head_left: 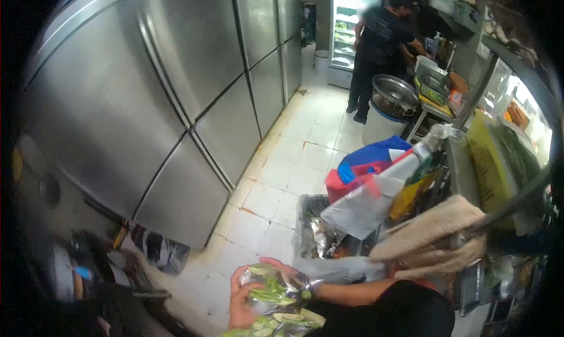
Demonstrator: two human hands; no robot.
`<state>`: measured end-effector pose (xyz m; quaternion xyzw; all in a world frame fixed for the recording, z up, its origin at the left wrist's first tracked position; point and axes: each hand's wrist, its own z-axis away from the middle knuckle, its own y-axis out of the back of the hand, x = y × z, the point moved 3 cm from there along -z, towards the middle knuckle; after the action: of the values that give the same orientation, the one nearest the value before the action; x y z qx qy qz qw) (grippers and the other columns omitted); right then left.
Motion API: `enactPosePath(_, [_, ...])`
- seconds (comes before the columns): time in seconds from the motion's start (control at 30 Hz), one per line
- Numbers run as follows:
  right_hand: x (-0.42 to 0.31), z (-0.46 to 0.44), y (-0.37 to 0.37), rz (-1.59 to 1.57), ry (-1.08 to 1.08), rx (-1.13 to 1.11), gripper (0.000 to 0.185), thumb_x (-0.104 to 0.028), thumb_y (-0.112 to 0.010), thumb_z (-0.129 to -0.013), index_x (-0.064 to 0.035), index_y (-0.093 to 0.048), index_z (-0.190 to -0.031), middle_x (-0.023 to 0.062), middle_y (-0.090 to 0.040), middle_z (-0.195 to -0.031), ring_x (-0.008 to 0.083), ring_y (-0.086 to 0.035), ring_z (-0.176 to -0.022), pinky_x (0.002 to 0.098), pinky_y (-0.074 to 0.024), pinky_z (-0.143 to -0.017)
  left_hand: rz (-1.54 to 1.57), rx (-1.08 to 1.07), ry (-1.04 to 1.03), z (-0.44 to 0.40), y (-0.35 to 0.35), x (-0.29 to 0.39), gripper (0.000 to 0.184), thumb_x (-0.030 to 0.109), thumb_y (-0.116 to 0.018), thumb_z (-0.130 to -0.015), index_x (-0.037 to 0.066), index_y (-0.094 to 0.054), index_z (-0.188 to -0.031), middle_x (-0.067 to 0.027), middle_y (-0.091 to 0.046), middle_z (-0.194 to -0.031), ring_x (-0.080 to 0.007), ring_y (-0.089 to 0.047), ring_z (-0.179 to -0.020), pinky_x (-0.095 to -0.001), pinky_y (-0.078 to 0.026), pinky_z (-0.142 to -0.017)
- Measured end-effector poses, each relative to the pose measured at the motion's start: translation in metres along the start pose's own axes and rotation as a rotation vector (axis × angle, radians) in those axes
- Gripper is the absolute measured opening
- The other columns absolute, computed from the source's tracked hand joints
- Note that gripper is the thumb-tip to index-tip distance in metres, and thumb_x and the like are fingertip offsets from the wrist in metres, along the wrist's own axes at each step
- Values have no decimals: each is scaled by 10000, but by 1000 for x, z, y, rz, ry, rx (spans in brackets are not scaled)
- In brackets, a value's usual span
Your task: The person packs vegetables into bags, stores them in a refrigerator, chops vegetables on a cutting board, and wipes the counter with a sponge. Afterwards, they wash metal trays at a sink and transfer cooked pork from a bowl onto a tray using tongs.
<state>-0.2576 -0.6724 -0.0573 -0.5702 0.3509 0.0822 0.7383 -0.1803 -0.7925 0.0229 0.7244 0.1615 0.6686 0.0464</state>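
At the bottom of the view, a clear plastic bag of cut green vegetables point(271, 291) sits between my hands. My left hand point(239, 307) is wrapped round its left side, thumb across the front. Over the top and far side curls my right hand point(278, 265), its palm mostly hidden behind the bag. A second pack of pale green cut vegetables point(288, 321) shows just below, close to my left hand; what supports it is cut off by the frame.
Tall steel refrigerator doors point(170, 96) line the left. A tiled floor point(282, 167) runs ahead to a lit glass-door fridge point(346, 31). A person point(379, 37) stands at the right-hand counter. Nearer are a lidded pot point(395, 92), a dark crate point(311, 211) and a hanging cloth point(429, 231).
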Motion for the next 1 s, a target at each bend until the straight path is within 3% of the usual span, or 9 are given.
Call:
enactPosePath(0.17, [-49, -80, 13, 25, 161, 90, 839, -480, -607, -758, -96, -163, -1357, 136, -366, -1290, 236, -423, -1150, 360, -369, -970, 20, -158, -58, -108, 51, -28, 431, 51, -750, -544, 66, -591, -945, -158, -319, -1266, -290, -423, -1140, -351, -377, -916])
enactPosePath(0.27, [-61, -124, 43, -221, 375, 27, 734, -317, -631, -786, -102, -199, -1340, 138, -367, -1284, 239, -435, -1131, 357, -400, -941, -91, -346, -193, -176, 67, -23, 613, 91, -780, -529, 65, -522, -1085, -167, -325, -1262, -296, -392, -1171, -364, -354, -941])
enactPosePath(0.37, [-98, -137, 63, -135, 301, 344, 633, -238, -604, -813, -92, -246, -1314, 147, -389, -1262, 243, -450, -1112, 368, -422, -914, 194, -406, -22, -237, 58, -43, 850, 121, -800, -514, 55, -370, -1244, -174, -318, -1264, -322, -338, -1209, -377, -307, -985])
enactPosePath(0.4, [-103, -145, 73, -145, 394, 331, 608, -245, -590, -822, -89, -257, -1307, 149, -398, -1252, 247, -456, -1106, 372, -424, -910, 59, -507, -23, -258, 57, -40, 977, 118, -795, -566, 59, -196, -1336, -191, -200, -1365, -318, -351, -1211, -392, -351, -966])
enactPosePath(0.5, [-121, -162, 99, -277, 624, 279, 561, -271, -558, -840, -81, -282, -1290, 159, -416, -1229, 261, -466, -1097, 386, -427, -905, -243, -609, -282, -325, 41, -31, 1006, 123, -795, -564, 49, -177, -1354, -191, -157, -1399, -299, -310, -1244, -382, -298, -1004])
enactPosePath(0.73, [-256, -233, 139, -381, 692, 87, 630, -320, -601, -804, -128, -249, -1290, 167, -382, -1268, 282, -466, -1107, 416, -405, -936, 395, -771, 98, -469, 21, -41, 727, 65, -753, -605, 13, -397, -1237, -116, -319, -1353, -258, -303, -1251, -361, -248, -1030])
enactPosePath(0.87, [-305, -288, 197, -386, 620, 124, 656, -183, -632, -790, -134, -226, -1303, 144, -371, -1284, 252, -472, -1098, 398, -408, -938, 274, -718, -90, -550, 26, -64, 545, 137, -740, -645, 25, -509, -1126, -108, -342, -1322, -225, -367, -1199, -359, -378, -940])
enactPosePath(0.93, [-337, -316, 219, -408, 690, 132, 663, -210, -639, -789, -123, -229, -1302, 143, -373, -1283, 247, -474, -1096, 391, -412, -934, 473, -653, 177, -591, 24, -78, 479, 40, -722, -633, 19, -549, -1079, -116, -376, -1267, -224, -397, -1162, -328, -356, -944])
enactPosePath(1.0, [-369, -335, 240, -225, 607, 249, 687, -341, -625, -782, -107, -239, -1299, 151, -375, -1282, 256, -468, -1104, 392, -413, -934, 389, -664, 8, -639, 23, -88, 424, -10, -690, -638, 8, -578, -1047, -119, -387, -1245, -227, -409, -1149, -314, -347, -941])
